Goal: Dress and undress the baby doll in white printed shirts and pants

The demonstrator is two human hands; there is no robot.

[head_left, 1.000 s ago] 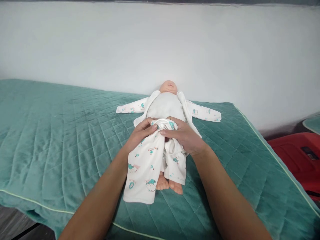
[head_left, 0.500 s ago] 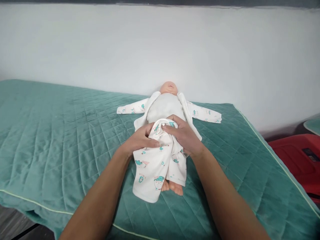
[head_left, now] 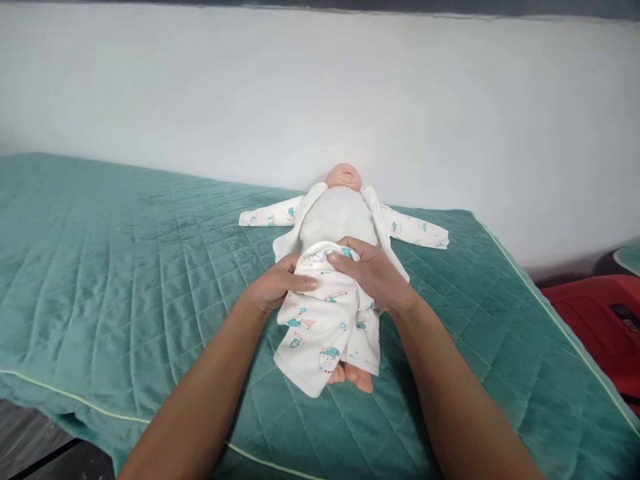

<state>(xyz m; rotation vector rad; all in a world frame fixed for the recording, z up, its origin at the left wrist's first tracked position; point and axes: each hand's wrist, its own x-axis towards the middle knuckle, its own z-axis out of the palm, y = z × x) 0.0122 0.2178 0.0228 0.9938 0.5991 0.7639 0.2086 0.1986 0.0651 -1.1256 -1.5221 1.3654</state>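
A baby doll point(head_left: 344, 177) lies on its back, head toward the wall. Its pale cloth torso point(head_left: 337, 215) shows between the spread fronts of a white printed baby jacket point(head_left: 417, 229), whose sleeves stretch out to both sides. White baby pants point(head_left: 317, 327) with teal animal prints lie over the doll's lower body. Bare feet point(head_left: 359, 378) stick out at one hem, while the other leg hangs loose to the left. My left hand point(head_left: 283, 283) is closed on the pants' left edge. My right hand point(head_left: 370, 270) pinches the waistband, thumb on top.
A green quilted cover point(head_left: 125, 287) spreads under the doll, with pale piping along its edges. Behind stands a white wall point(head_left: 200, 87). At the right, beyond the cover's edge, is a red plastic object point(head_left: 595, 320).
My left hand has shifted slightly up and the fabric bunches more across the pants' front. The loose leg has drawn up a little. The whole view has moved slightly.
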